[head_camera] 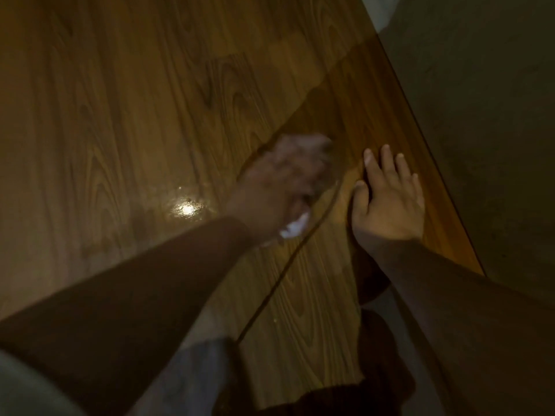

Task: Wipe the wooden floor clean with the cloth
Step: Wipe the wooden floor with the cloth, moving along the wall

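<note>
- Your left grip (288, 181) covers the white cloth (295, 228) on the wooden floor (120, 100). Blur hides whether its fingers curl round the cloth or press it flat.
- Your right grip (390, 199) lies spread flat on the floor, bracing near the wall (480, 115).
- Press evenly and overlap strokes. The shiny patch (186, 209) left of the cloth likely needs a pass.

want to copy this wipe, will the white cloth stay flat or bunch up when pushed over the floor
Probably floppy: the cloth shows as a crumpled corner poking out under the blurred left hand, so it likely bunches. Hidden by one hand, it seems light. On the glossy wooden floor it should slide easily.
</note>
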Demonstrator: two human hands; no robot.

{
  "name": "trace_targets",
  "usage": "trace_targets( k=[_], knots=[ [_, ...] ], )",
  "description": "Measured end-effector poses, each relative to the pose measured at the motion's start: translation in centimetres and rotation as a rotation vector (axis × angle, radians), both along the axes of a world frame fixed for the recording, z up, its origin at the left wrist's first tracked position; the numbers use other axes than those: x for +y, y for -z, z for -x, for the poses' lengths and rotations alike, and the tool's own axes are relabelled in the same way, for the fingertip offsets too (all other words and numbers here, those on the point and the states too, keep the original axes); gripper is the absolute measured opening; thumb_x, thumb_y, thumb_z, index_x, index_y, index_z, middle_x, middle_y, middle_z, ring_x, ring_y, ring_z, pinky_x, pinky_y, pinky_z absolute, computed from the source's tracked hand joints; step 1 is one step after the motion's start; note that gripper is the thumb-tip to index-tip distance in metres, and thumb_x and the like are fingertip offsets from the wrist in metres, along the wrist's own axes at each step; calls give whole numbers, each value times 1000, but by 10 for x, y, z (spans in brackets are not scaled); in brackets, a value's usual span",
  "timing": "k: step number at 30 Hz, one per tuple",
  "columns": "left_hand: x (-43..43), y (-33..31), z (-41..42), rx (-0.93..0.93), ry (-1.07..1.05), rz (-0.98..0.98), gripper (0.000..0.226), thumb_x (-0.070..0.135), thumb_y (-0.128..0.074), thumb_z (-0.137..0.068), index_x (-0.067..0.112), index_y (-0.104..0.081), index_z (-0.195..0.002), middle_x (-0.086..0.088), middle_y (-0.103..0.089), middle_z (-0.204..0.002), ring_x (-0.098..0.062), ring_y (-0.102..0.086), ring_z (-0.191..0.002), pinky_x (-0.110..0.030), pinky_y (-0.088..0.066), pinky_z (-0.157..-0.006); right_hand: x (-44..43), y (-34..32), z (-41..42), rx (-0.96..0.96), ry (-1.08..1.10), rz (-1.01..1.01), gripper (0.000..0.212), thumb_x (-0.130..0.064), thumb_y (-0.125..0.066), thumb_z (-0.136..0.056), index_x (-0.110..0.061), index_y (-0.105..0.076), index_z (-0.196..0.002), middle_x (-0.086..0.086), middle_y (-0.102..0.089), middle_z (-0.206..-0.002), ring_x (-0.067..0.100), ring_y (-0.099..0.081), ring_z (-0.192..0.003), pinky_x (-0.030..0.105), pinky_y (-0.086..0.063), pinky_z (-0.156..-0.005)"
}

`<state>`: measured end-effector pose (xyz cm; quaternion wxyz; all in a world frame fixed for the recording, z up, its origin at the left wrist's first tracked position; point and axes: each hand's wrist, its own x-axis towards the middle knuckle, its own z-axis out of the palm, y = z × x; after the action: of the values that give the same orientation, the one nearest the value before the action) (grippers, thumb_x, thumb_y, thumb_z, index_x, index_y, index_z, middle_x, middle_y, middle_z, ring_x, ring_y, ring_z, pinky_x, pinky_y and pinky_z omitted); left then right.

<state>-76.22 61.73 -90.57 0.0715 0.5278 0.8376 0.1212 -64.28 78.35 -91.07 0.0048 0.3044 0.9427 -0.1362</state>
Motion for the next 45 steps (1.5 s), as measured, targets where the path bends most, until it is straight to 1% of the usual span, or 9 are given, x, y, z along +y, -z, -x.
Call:
trace_targets(
  k=[6, 9, 12, 20, 23, 26, 33, 41, 45],
  knots=[
    [-41, 11, 55, 38, -810, 178, 65, 35, -41, -91, 15, -23, -150, -14, -18, -158, -34, -11, -146, -53, -10, -118, -1, 0, 0, -8, 1, -20, 57, -42, -22, -98, -31, -21, -153, -3, -14, -162, 17, -6, -149, 39, -3, -119],
    [-29, -1, -8, 77, -316, -75, 51, 26, -55, -86, 9, -52, -134, -17, -44, -146, -33, -32, -139, -55, -20, -113, -2, 0, 2, -20, 10, -32, 57, -42, -20, -98, -31, -20, -153, -3, -14, -162, 17, -5, -149, 38, -3, -119],
    [-33, -1, -27, 125, 192, 92, 54, 31, -43, -94, 17, -39, -146, -7, -33, -154, -30, -25, -144, -50, -21, -114, -3, 1, 1, -16, 0, -32, 56, -40, -21, -97, -32, -22, -153, -2, -14, -162, 18, -7, -149, 38, -3, -119],
    [-106, 1, 28, 27, -1085, 147, 64, 38, -30, -90, 12, -27, -149, -16, -22, -157, -38, -11, -145, -56, -6, -115, -33, -20, 24, -66, -130, -41, 57, -26, -42, -97, -33, -25, -151, -2, -13, -162, 21, -3, -149, 44, 3, -119],
    [-86, -2, -38, -105, -629, 12, 52, 37, -34, -86, 18, -50, -132, -17, -54, -129, -40, -43, -130, -42, -35, -104, -73, -22, 61, 59, -129, 111, 54, -19, -38, -98, -30, -29, -150, -4, -17, -161, 17, -5, -149, 42, 2, -120],
    [-106, -4, -39, 44, -191, 42, 60, 37, -33, -90, 14, -42, -145, -12, -43, -148, -32, -35, -139, -49, -24, -113, -105, -17, 96, 72, -152, 187, 53, -18, -36, -97, -26, -31, -150, -4, -20, -161, 17, -4, -150, 44, 1, -120],
    [-195, -2, 38, -9, -1207, 119, 63, 35, -34, -97, 15, -16, -154, -11, -14, -160, -30, -4, -148, -48, -6, -119, -186, -7, 147, 94, -287, 223, 52, -25, -31, -100, -26, -26, -152, -1, -15, -162, 19, -2, -150, 45, 6, -119],
    [-210, -6, 12, 46, -382, 192, 64, 45, -22, -93, 20, -26, -151, -7, -23, -158, -23, -12, -146, -46, -8, -117, -192, 4, 145, 67, -316, 111, 53, -32, -28, -99, -30, -26, -152, -2, -10, -163, 18, 1, -150, 45, 8, -119],
    [-270, -4, 64, 14, -969, 212, 59, 36, -33, -97, 17, -21, -152, -9, -17, -160, -29, -8, -148, -51, -4, -117, -196, 5, 143, 59, -293, 75, 52, -32, -26, -100, -33, -24, -152, -4, -9, -163, 17, 2, -150, 46, 6, -119]
  ],
)
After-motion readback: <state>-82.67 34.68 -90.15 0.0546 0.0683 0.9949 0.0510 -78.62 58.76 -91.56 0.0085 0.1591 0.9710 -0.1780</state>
